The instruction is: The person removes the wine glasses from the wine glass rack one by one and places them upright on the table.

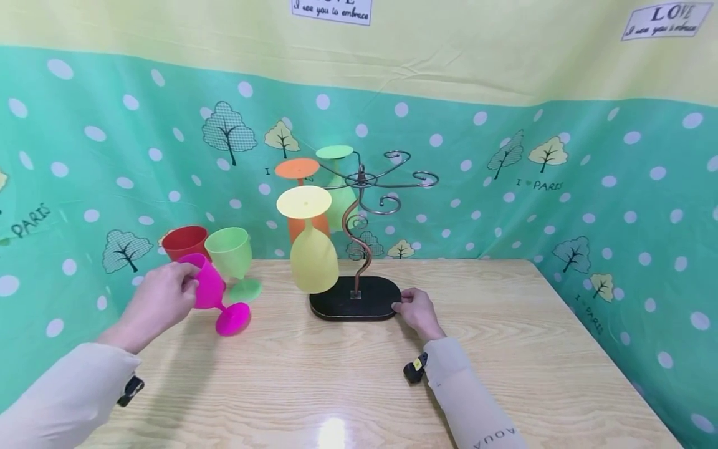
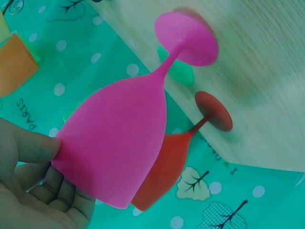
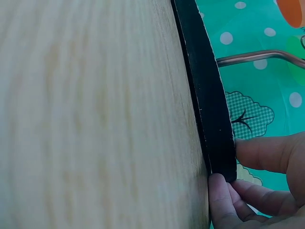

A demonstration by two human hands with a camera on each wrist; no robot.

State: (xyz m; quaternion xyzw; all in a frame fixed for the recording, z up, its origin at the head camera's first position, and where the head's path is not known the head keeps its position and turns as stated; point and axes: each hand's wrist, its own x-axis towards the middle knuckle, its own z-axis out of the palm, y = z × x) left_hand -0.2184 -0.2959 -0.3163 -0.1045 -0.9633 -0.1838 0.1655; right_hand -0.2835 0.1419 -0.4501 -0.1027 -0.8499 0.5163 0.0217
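My left hand [image 1: 159, 299] pinches the rim of a magenta plastic goblet [image 1: 209, 285] between thumb and fingers. The goblet leans, its foot low over the table; I cannot tell whether it touches. Close behind it are a red goblet [image 1: 182, 240] and a light green goblet [image 1: 231, 251], both upright. My right hand [image 1: 419, 312] grips the right end of the black base [image 1: 376, 299] of a metal goblet rack [image 1: 364, 246], thumb on top and fingers at the edge. From the rack's left arms hang a yellow goblet [image 1: 314, 259], an orange goblet [image 1: 297, 168] and another green goblet [image 1: 342, 196], upside down.
Several curled hooks [image 1: 423, 179] on the rack's right side carry no goblet. The wooden table [image 1: 505, 349] reaches back to a green dotted curtain [image 1: 471, 206], which also runs along both sides.
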